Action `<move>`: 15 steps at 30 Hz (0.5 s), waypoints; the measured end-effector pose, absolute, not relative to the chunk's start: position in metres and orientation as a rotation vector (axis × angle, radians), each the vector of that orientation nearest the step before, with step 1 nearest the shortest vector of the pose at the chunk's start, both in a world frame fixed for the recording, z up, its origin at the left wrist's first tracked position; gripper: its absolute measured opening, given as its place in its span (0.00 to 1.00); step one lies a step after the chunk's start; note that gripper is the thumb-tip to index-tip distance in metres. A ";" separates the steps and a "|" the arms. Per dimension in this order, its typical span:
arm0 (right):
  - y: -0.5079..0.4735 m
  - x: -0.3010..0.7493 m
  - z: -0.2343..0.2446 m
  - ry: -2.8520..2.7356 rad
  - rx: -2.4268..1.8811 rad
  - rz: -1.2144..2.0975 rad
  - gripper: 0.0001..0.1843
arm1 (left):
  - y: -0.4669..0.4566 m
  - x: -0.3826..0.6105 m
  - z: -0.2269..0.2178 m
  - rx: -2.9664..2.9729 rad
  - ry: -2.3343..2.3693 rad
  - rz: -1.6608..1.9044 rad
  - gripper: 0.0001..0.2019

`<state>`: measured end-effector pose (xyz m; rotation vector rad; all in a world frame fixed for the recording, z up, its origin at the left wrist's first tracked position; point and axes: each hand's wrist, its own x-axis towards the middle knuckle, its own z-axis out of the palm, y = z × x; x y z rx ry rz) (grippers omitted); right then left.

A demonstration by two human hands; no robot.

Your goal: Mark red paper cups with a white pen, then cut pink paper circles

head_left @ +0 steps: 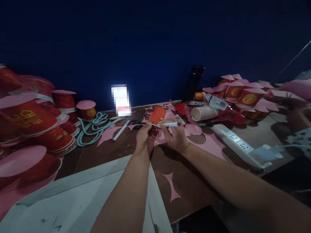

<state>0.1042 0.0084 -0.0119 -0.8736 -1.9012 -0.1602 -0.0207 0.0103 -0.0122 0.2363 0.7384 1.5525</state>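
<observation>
Marker [169,124] held in right hand [176,139], thumb and fingers closed on it, one end pointing at left hand's [145,137] fingertips. Left fingers bunched narrow; can't tell what's in them. Orange cup [157,114] just beyond both hands' fingertips, contact unclear. Pink paper [211,147] alongside on table [190,183].

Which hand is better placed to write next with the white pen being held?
Right, probably: the right hand holds the white pen, while the left hand is beside one end; what it pinches is unclear.
</observation>
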 end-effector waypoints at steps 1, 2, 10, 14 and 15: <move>0.008 0.104 -0.012 -1.900 -0.873 -0.158 0.07 | 0.010 -0.021 -0.012 0.232 0.735 1.548 0.01; 0.009 0.104 -0.012 -1.897 -0.875 -0.157 0.08 | 0.009 -0.021 -0.012 0.235 0.732 1.542 0.01; 0.010 0.105 -0.011 -1.889 -0.886 -0.158 0.06 | 0.010 -0.018 -0.012 0.319 0.727 1.517 0.03; 0.010 0.105 -0.011 -1.886 -0.885 -0.153 0.07 | 0.010 -0.016 -0.011 0.383 0.738 1.518 0.05; 0.010 0.105 -0.011 -1.884 -0.885 -0.154 0.07 | 0.010 -0.015 -0.011 0.411 0.732 1.510 0.06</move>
